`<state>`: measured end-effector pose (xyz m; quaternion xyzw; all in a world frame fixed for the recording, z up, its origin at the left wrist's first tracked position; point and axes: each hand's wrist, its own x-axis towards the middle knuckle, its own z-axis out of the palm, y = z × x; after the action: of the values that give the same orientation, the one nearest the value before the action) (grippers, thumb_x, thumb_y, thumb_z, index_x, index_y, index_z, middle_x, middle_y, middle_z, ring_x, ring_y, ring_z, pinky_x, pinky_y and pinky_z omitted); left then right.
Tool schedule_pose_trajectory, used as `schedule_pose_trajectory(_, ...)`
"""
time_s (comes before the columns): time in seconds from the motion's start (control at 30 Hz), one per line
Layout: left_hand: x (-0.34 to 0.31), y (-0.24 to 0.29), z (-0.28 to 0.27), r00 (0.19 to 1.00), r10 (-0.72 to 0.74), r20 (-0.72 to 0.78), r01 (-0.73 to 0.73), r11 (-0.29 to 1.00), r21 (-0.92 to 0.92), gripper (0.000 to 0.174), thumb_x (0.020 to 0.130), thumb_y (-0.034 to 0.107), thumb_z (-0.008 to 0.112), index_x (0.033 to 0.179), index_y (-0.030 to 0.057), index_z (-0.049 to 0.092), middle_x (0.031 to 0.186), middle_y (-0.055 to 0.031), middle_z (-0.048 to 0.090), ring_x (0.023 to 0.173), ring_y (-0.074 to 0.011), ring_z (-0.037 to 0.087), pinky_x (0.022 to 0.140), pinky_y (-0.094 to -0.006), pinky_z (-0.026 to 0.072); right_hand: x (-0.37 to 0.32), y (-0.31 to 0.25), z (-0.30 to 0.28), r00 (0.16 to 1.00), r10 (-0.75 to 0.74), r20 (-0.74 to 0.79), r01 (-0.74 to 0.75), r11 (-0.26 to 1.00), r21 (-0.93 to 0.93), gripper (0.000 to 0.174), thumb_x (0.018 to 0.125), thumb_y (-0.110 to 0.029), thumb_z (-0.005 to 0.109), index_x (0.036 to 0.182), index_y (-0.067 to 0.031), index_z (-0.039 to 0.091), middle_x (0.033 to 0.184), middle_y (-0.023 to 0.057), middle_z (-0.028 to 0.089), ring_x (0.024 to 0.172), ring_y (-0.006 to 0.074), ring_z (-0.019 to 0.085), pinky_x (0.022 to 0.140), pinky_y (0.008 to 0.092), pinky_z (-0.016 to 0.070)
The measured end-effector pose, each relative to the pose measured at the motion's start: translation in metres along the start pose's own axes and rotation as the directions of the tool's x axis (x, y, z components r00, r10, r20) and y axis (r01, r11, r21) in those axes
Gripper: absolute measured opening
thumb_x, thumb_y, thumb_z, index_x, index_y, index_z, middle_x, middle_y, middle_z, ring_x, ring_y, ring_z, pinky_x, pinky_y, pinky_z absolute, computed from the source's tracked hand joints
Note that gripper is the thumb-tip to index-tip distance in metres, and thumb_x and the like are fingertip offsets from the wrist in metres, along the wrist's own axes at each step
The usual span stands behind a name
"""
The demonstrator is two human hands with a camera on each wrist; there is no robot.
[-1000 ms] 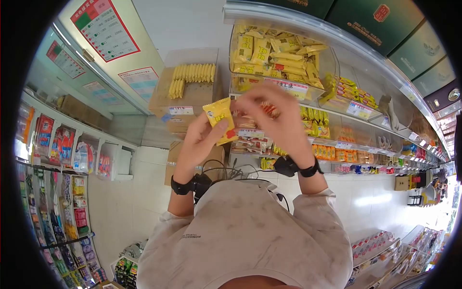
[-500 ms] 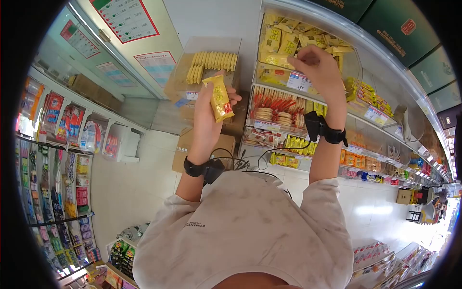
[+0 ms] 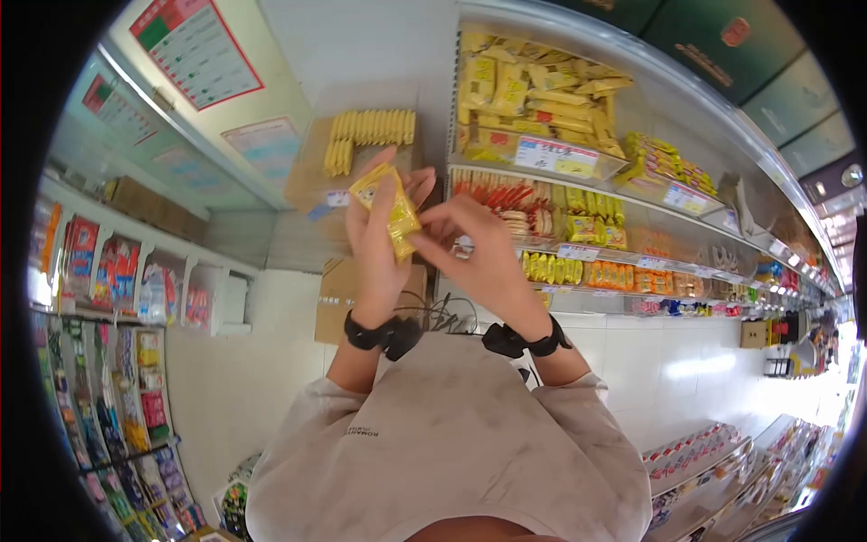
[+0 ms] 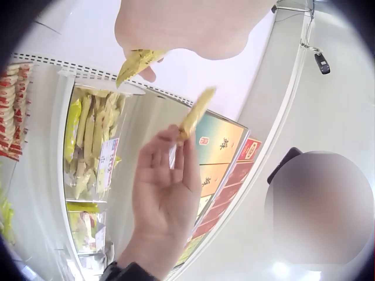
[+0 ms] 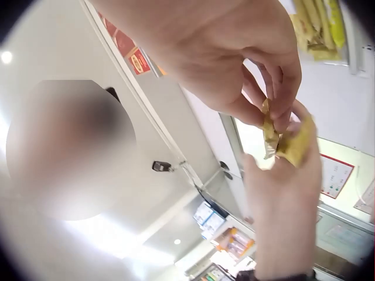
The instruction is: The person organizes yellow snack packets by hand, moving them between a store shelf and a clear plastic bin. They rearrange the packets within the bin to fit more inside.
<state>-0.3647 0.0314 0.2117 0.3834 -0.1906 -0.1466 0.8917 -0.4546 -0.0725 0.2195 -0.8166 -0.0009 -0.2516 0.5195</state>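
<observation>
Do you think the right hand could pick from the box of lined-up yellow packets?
Probably not freely: the right hand pinches a packet, and the left hand lies partly before that box.

I see a red-bordered poster (image 3: 197, 54) at eleven o'clock, dark green boxes (image 3: 709, 45) between one and two, and red packets (image 3: 79, 246) between nine and ten.

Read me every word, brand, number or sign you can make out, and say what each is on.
"ROMANT", on the pale grey shirt; its last letters are unclear.
Too small or blurred to read: the yellow wrapped packet in the left hand, the white shelf price labels, the red-bordered wall chart, the orange-and-teal box.
</observation>
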Motion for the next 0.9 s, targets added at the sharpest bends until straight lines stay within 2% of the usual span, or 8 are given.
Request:
schedule_pose_trajectory(0.07,0.001,0.003,-0.009,0.997,-0.078,-0.018,0.080,0.991,0.107,0.041,0.104,0.025,0.054,0.137,0.0006,0.049,0.107,-0.0114,0.063,0.093,-0.0218,0.068,0.081,-0.0319,0.0570,0.004,-0.011,-0.015,0.996,-0.061,-0.063,0.055,0.994,-0.090,0.014,0.086,-0.006,0.074,0.097,-0.0016,0.067,0.087,0.0086,0.064,0.070,0.0176,0.062,0.061,0.0294,0.0500)
schedule_pose_trajectory(0.1,0.001,0.004,-0.006,0.993,-0.099,-0.072,0.103,0.993,0.052,0.036,0.101,0.019,0.059,0.134,0.0040,0.053,0.104,-0.0089,0.064,0.079,-0.0152,0.067,0.063,-0.0269,0.0553,0.010,-0.014,-0.028,0.990,-0.070,-0.122,0.056,0.992,-0.117,0.013,0.086,-0.007,0.073,0.096,-0.0014,0.067,0.086,0.0086,0.064,0.070,0.0177,0.062,0.062,0.0291,0.0497)
schedule_pose_trajectory(0.23,-0.003,0.006,-0.011,0.997,-0.072,-0.037,0.077,0.985,0.154,0.036,0.103,0.022,0.056,0.134,0.0052,0.054,0.103,-0.0067,0.061,0.074,-0.0104,0.060,0.056,-0.0259,0.0510,0.050,-0.016,-0.077,0.892,-0.183,-0.414,0.018,0.928,-0.371,0.017,0.088,-0.013,0.071,0.097,-0.0005,0.067,0.083,0.0119,0.069,0.072,0.0229,0.067,0.067,0.0347,0.0513)
schedule_pose_trajectory(0.43,-0.010,0.009,-0.013,0.999,-0.044,-0.013,0.046,0.989,0.138,0.037,0.105,0.026,0.053,0.136,0.0074,0.051,0.103,-0.0053,0.059,0.069,-0.0095,0.056,0.053,-0.0250,0.0480,0.105,0.022,-0.085,0.890,0.025,-0.454,-0.355,0.663,-0.659,0.046,0.079,-0.038,0.079,0.101,-0.0007,0.064,0.084,0.0167,0.071,0.082,0.0352,0.069,0.074,0.0446,0.0532)
schedule_pose_trajectory(0.53,-0.013,0.007,-0.019,0.999,-0.031,-0.011,0.032,0.991,0.133,0.039,0.107,0.033,0.049,0.135,0.0079,0.051,0.101,-0.0043,0.058,0.068,-0.0098,0.055,0.054,-0.0252,0.0470,0.113,0.035,-0.079,0.874,-0.027,-0.485,-0.356,0.644,-0.677,0.049,0.075,-0.038,0.082,0.101,-0.0017,0.063,0.083,0.0161,0.070,0.084,0.0374,0.069,0.076,0.0451,0.0534)
schedule_pose_trajectory(0.73,-0.006,0.014,-0.032,0.990,-0.134,-0.041,0.137,0.988,0.076,0.047,0.107,0.045,0.043,0.132,0.0068,0.053,0.096,-0.0032,0.058,0.070,-0.0111,0.055,0.057,-0.0260,0.0476,0.058,-0.010,-0.091,0.923,-0.220,-0.314,-0.040,0.758,-0.651,0.041,0.081,-0.019,0.075,0.116,-0.0017,0.063,0.102,0.0158,0.068,0.100,0.0344,0.063,0.084,0.0453,0.0530)
schedule_pose_trajectory(0.83,0.004,0.005,-0.049,0.906,-0.374,0.200,0.403,0.906,-0.132,0.055,0.107,0.050,0.036,0.132,0.0027,0.051,0.100,-0.0045,0.063,0.081,-0.0142,0.062,0.068,-0.0266,0.0522,0.042,-0.035,-0.082,0.914,-0.395,0.097,0.358,0.669,-0.652,0.042,0.079,-0.002,0.069,0.121,-0.0097,0.067,0.114,0.0112,0.064,0.106,0.0309,0.060,0.087,0.0422,0.0539)
schedule_pose_trajectory(0.9,0.001,-0.001,-0.041,0.867,-0.470,0.169,0.489,0.867,-0.099,0.057,0.106,0.053,0.037,0.132,0.0041,0.052,0.109,-0.0063,0.063,0.093,-0.0165,0.065,0.077,-0.0306,0.0549,0.033,-0.025,-0.063,0.874,-0.438,0.209,0.470,0.657,-0.590,0.045,0.075,0.002,0.067,0.118,-0.0137,0.070,0.117,0.0084,0.063,0.107,0.0301,0.061,0.086,0.0401,0.0546)
